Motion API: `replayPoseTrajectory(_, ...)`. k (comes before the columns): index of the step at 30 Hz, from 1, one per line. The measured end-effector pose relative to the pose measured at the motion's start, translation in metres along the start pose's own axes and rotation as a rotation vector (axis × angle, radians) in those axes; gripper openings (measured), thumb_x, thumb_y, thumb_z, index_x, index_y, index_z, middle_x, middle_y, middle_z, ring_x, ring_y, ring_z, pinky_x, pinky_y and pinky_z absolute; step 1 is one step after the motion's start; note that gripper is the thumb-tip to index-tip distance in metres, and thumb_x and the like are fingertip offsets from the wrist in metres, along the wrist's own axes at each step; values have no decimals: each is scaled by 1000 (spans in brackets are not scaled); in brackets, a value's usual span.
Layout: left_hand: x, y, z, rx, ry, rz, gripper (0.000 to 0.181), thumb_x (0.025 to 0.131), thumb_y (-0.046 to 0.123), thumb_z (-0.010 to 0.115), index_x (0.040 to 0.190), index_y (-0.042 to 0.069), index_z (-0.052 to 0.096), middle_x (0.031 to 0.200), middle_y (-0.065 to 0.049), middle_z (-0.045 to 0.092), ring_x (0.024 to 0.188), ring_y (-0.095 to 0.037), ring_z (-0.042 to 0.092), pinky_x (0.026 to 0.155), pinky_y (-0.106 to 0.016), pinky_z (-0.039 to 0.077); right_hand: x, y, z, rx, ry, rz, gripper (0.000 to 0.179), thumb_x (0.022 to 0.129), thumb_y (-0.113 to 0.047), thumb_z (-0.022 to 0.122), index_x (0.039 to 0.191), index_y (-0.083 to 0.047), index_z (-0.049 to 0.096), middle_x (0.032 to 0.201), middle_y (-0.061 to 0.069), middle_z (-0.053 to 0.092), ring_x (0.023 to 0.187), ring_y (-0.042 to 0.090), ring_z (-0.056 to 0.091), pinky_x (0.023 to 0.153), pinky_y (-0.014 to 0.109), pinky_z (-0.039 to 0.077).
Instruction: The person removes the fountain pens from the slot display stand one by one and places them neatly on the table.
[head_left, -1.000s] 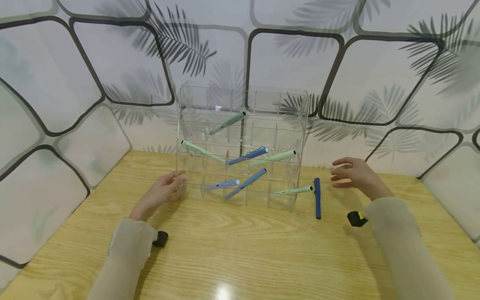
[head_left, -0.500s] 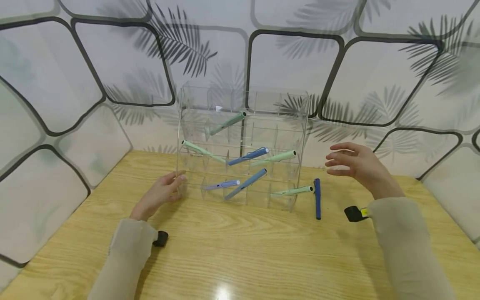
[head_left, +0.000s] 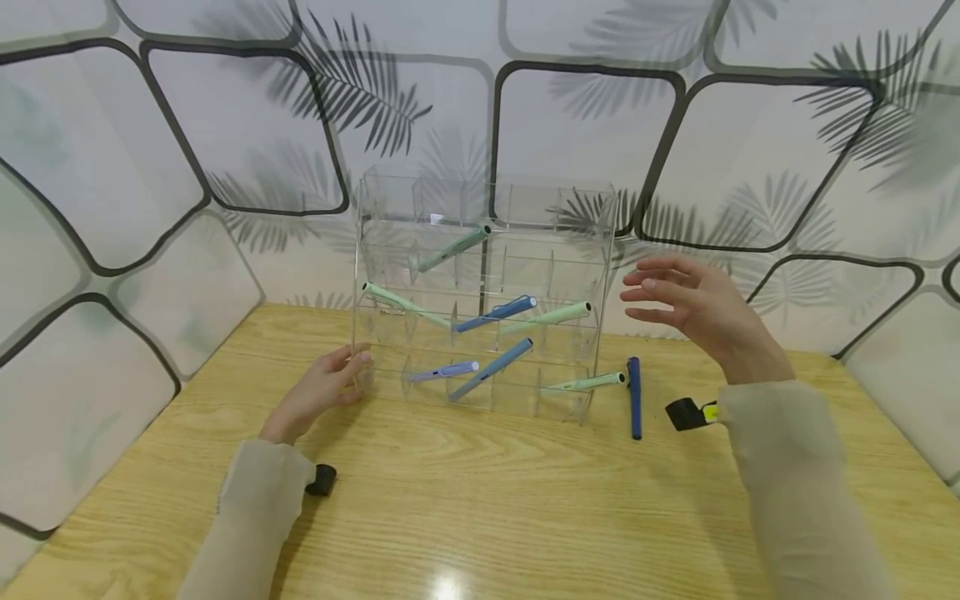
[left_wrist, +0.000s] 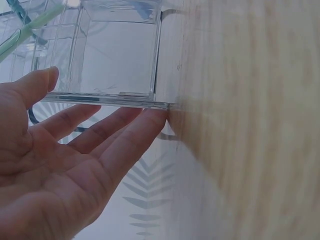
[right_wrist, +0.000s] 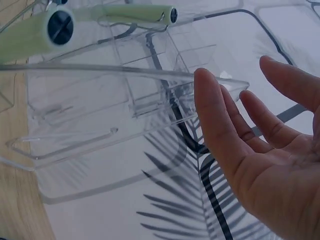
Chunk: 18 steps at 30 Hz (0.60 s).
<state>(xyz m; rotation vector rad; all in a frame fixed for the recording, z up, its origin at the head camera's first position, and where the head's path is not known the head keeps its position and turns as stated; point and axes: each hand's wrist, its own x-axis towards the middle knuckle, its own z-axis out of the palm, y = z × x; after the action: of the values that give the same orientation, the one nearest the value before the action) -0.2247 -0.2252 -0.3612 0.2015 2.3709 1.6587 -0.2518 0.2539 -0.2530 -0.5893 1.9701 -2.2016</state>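
Note:
A clear acrylic pen rack (head_left: 517, 402) with stepped compartments stands upright near the back wall. My left hand (head_left: 318, 390) holds its lower left side panel, thumb at the front edge and fingers along the outside; the left wrist view shows the panel (left_wrist: 107, 98) between them. Off the rack's right side my right hand (head_left: 693, 308) hovers with nothing in it, fingers spread and gently bent. Several pens lean in the rack, among them a dark green pen (head_left: 454, 249), a light green pen (head_left: 585, 382) and a lilac pen (head_left: 444, 371).
A dark blue pen (head_left: 635, 398) lies on the wooden table (head_left: 480, 492) just right of the rack. Patterned wall panels (head_left: 585, 125) rise close behind it and along the left. A black wrist camera (head_left: 685, 414) hangs beneath the right cuff.
My right hand has risen from near the table, then moved left toward the rack's right side. The left hand, the rack and the pens stay in place.

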Motion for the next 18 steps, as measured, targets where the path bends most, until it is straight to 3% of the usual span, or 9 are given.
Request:
replayPoseTrajectory(5, 0, 0, 0, -11, -6, 1, 65, 112, 35, 40, 159, -4, 19, 163, -32, 11, 148, -48, 17, 110, -54, 41, 8, -8, 17, 3, -9, -36, 22, 102, 0, 59, 123, -3, 65, 117, 10, 68, 106, 24, 69, 89, 37, 61)
replayPoseTrajectory(18, -1, -1, -1, -20, -6, 8, 65, 112, 34, 40, 159, -5, 18, 163, -32, 11, 148, -49, 16, 111, -54, 40, 30, -13, 63, 45, -45, -32, 21, 101, 0, 61, 120, -5, 66, 124, 14, 64, 113, 30, 65, 94, 41, 58)
